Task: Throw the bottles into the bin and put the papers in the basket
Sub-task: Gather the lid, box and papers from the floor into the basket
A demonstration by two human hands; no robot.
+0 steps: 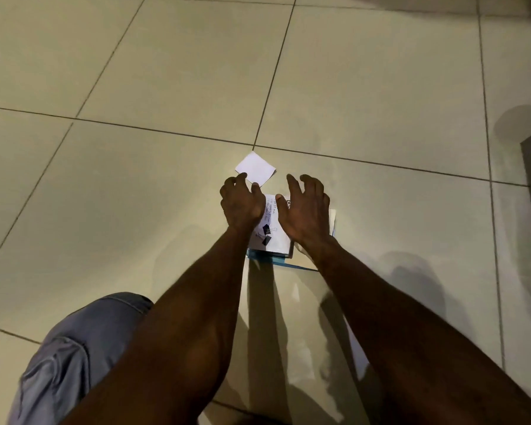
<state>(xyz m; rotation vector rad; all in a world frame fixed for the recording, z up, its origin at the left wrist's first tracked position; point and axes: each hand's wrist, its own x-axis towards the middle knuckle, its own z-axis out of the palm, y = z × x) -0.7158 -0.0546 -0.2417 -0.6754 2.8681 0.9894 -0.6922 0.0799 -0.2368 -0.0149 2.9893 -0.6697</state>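
**Now gathering the papers off the floor**

Here both hands reach down over a stack of papers [273,237] lying on the tiled floor [135,179]; the left hand [241,205] has its fingers curled at the near edge of a small white slip [256,167], though I cannot tell whether it grips the slip or only touches it; the right hand [307,210] hovers spread and loose above the stack, holding nothing. Two black clips [266,235] lie on the top sheet. The paper step seems in hand; next, I judge, the slip must join the stack and the whole be lifted square, clips minded. No basket, bin or bottles show here.
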